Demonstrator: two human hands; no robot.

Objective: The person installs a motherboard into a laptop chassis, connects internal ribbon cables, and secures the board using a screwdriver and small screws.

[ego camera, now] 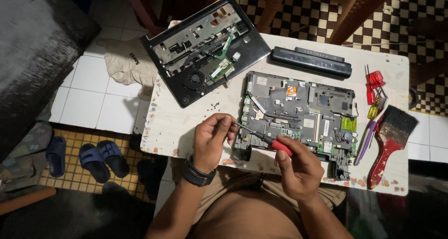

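- We look down on a small white bench (186,122) with chipped, paint-flecked edges, standing over a tiled floor.
- Our right hand (298,166) is closed around the red handle of a screwdriver (263,137); its thin dark shaft points left toward our left hand (212,138).
- Our left hand is curled, fingertips pinched at the screwdriver's tip; whether it holds a screw we cannot tell.
- Both hands hover at the near left corner of a motherboard (298,115), which lies flat mid-bench.
- We judge the motherboard light, stiff and fragile: a thin grey board crowded with chips, connectors and a green patch. Its bare edges look the safest place to take hold of it, away from the parts.
- Far left lies an opened laptop shell (200,52), glossy black plastic, with a round fan and loose ribbon cables.
- A long black battery (310,61) lies at the far edge.
- To the right lie small red and yellow screwdrivers (374,87) and a red-handled brush (392,143) with dark bristles.
- Tiny screws (212,106) are scattered between the shell and the motherboard.
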